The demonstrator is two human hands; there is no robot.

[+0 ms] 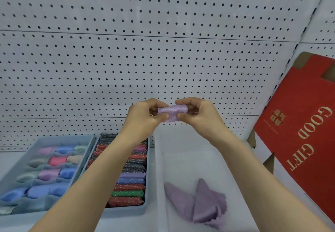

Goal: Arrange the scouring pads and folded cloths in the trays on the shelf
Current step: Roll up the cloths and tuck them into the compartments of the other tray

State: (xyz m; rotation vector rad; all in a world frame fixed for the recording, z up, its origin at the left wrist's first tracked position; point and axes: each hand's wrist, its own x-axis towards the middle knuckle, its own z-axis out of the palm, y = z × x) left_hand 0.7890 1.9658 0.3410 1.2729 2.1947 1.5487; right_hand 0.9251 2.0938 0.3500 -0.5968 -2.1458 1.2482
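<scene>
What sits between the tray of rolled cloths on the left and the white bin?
Head view: a grey tray packed with glittery scouring pads, partly behind the left forearm.

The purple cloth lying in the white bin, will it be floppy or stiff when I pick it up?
Probably floppy: the purple cloth lies in soft peaked folds in the white bin. Likely light, since it looks thin with wavy edges.
</scene>
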